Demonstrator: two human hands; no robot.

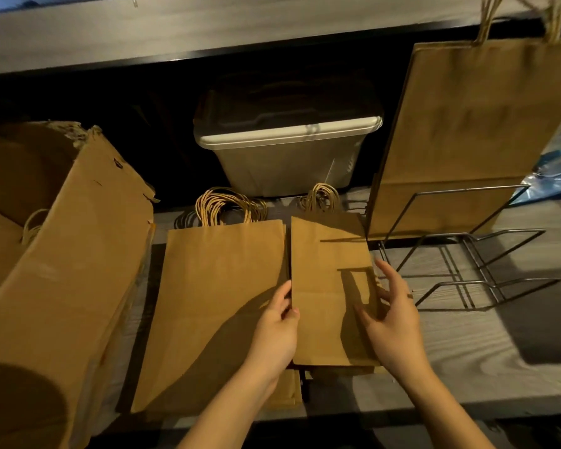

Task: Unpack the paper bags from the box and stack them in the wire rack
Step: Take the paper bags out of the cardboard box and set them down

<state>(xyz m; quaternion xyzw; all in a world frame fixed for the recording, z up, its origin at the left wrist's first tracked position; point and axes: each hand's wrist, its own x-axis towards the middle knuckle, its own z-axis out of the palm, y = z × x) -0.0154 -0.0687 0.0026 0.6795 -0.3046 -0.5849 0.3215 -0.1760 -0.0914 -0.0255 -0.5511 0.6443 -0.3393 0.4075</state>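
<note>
Box (pixel 78 270) left; two bag stacks (pixel 221 303) centre on shelf (pixel 467 345); wire rack (pixel 489 281) right holding upright bag (pixel 467 124); bin (pixel 289 157) behind.

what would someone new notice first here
The left hand and right hand sit at either edge of the narrower stack of brown paper bags, which lies flat at the centre of the wooden shelf beside a wider stack on its left. A torn cardboard box fills the left side, and large bags stand in the wire rack at right.
</note>
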